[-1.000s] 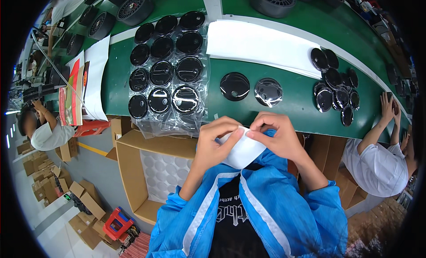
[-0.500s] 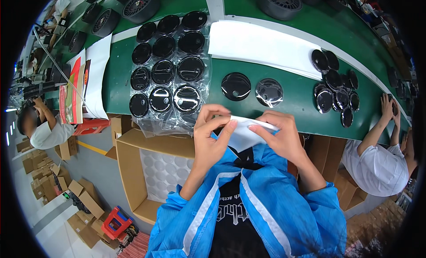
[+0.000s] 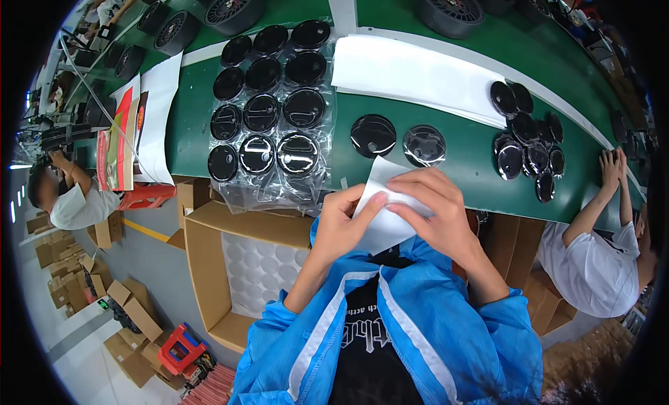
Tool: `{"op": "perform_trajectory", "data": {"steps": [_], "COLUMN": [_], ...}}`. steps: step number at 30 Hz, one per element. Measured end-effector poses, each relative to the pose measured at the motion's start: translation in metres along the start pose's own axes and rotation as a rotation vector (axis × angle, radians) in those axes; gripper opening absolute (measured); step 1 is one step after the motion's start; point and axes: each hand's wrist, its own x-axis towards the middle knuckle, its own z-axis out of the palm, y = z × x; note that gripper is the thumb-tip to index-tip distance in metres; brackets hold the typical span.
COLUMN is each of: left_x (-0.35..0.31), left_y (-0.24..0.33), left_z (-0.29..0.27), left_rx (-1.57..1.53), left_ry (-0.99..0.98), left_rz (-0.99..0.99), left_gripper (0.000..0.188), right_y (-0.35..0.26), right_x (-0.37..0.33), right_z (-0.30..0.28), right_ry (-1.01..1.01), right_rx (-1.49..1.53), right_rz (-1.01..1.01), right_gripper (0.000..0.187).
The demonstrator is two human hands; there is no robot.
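Note:
Between my hands, near the front edge of the green workbench, is a small white sheet [image 3: 391,229]. My left hand [image 3: 343,220] pinches its left side between thumb and fingers. My right hand [image 3: 439,213] grips the right side, thumb on top and fingers curled over it. Just beyond the sheet, a glossy black disc [image 3: 373,135] lies on the bench, with a second black disc [image 3: 424,146] to its right, which looks film-covered. To the left, rows of glossy black discs [image 3: 261,112] rest on clear plastic wrap [image 3: 268,196].
Long white sheets [image 3: 418,74] lie along the back. Loose black discs [image 3: 526,130] cluster at the right. A cardboard box [image 3: 209,286] with round-patterned lining stands below the bench's left edge. Wheel-like parts [image 3: 235,11] line the far side. Another person [image 3: 592,258] works at the right.
The white sheet has been turned more upright, with its broad face now showing. My left hand has moved slightly right, closer to my right hand, whose fingers now fold over the sheet.

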Motion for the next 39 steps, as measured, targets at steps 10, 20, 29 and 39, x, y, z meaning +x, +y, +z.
{"op": "perform_trajectory", "data": {"steps": [10, 20, 29, 39], "left_x": [0.000, -0.006, 0.004, 0.017], "left_y": [0.010, 0.007, -0.014, -0.002], "left_z": [0.002, 0.000, -0.016, -0.011], "left_rx": [0.325, 0.314, 0.016, 0.134], "left_ry": [0.032, 0.076, 0.157, 0.122], "left_rz": [0.322, 0.298, 0.044, 0.070], "left_gripper": [0.016, 0.012, 0.015, 0.018], "right_y": [-0.008, -0.005, -0.007, 0.005], "right_x": [-0.002, -0.007, -0.005, 0.008], "right_z": [-0.008, 0.004, 0.007, 0.014], "right_ry": [-0.034, 0.160, 0.069, 0.092], "right_rx": [0.047, -0.391, -0.336, -0.314], "right_rz": [0.027, -0.338, -0.338, -0.217], "right_gripper": [0.030, 0.032, 0.036, 0.033]}}
